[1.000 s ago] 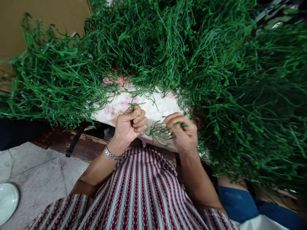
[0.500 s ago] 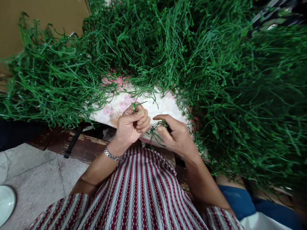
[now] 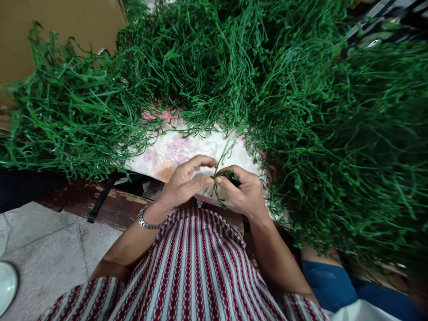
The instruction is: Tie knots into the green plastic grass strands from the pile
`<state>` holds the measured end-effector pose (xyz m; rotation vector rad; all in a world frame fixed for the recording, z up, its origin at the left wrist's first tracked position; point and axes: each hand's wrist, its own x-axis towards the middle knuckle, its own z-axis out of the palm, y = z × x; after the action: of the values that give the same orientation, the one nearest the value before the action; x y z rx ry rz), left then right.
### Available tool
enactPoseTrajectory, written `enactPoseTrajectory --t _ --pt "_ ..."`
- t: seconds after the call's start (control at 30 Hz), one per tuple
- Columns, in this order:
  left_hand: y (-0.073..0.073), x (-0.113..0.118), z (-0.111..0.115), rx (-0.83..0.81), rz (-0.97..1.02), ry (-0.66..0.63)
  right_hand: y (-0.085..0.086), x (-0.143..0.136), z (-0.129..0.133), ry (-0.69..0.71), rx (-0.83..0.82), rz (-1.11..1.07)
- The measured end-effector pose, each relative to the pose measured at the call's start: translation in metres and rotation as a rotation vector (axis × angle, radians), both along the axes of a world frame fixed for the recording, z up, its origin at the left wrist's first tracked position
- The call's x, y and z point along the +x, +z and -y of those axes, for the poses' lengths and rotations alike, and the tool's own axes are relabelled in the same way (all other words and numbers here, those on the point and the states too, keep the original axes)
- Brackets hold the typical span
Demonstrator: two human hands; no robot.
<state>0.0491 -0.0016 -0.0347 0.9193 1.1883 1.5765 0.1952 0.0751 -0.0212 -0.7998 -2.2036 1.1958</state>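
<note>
Over the white floral cloth (image 3: 200, 147), my two hands meet close to my body, their fingertips almost touching. My right hand (image 3: 245, 191) pinches a few thin green stems (image 3: 218, 194) between thumb and forefinger, and more green shows inside its curled fingers. From the left, my left hand (image 3: 183, 183) reaches the same spot, its thumb tip against a stem and its forefinger arched above. One longer stem (image 3: 224, 154) rises from between the fingertips toward the pile. The far fingers of my left hand are partly hidden.
A big heap of glossy, plastic-looking green stems (image 3: 207, 67) covers the back, left and right of the cloth. A brown board (image 3: 60, 26) stands at the back left. Blue clothing (image 3: 329, 283) of another person shows at lower right. A white round object (image 3: 6, 285) is at lower left.
My left hand has come down and right, opening from a closed curl round a small green piece to meet the right hand's stems. A longer stem now stands up between the fingertips.
</note>
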Motion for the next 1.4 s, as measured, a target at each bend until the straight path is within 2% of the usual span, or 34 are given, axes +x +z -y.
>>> enactPoseTrajectory --t 0.1,0.2,0.3,0.4,0.57,0.73,0.83,0.9,0.97,1.1,1.17,1.23,1.3,1.4 --pt "-0.006 0.005 0.006 -0.014 -0.157 0.018 -0.001 -0.003 -0.003 0.04 -0.147 -0.059" --pt "-0.005 0.007 0.007 0.078 -0.286 0.041 -0.001 -0.003 -0.005 0.128 -0.202 -0.079" --pt "-0.003 0.005 0.008 0.124 -0.407 0.079 -0.002 -0.002 -0.006 0.16 -0.113 -0.047" --pt "0.0 0.003 0.01 0.086 -0.501 0.11 -0.002 0.0 -0.005 0.13 0.047 0.051" --pt "0.007 0.004 0.012 -0.01 -0.475 -0.061 -0.004 0.0 -0.003 0.169 0.314 0.137" --pt "0.011 -0.002 0.009 -0.13 -0.495 -0.246 -0.002 0.002 -0.003 0.314 0.354 0.258" --pt "0.008 -0.007 0.011 -0.153 -0.315 -0.456 0.006 0.005 -0.006 0.524 0.274 0.306" --pt "0.004 -0.008 0.014 -0.163 -0.126 -0.557 0.009 0.006 -0.009 0.667 0.141 0.253" --pt "0.0 -0.008 0.018 -0.19 0.058 -0.597 0.009 0.006 -0.011 0.763 -0.048 0.133" --pt "0.001 -0.008 0.025 -0.313 0.343 -0.606 0.001 0.004 -0.009 0.845 -0.425 -0.104" --pt "0.005 -0.01 0.026 -0.331 0.355 -0.597 -0.001 0.005 -0.007 0.779 -0.537 -0.169" --pt "0.009 -0.012 0.025 -0.295 0.249 -0.525 -0.002 0.009 -0.007 0.644 -0.564 -0.195" --pt "0.011 -0.014 0.023 -0.24 0.096 -0.404 -0.001 0.012 -0.01 0.506 -0.483 -0.192" --pt "0.009 -0.012 0.02 -0.175 -0.147 -0.275 -0.001 0.013 -0.013 0.402 -0.312 -0.169"
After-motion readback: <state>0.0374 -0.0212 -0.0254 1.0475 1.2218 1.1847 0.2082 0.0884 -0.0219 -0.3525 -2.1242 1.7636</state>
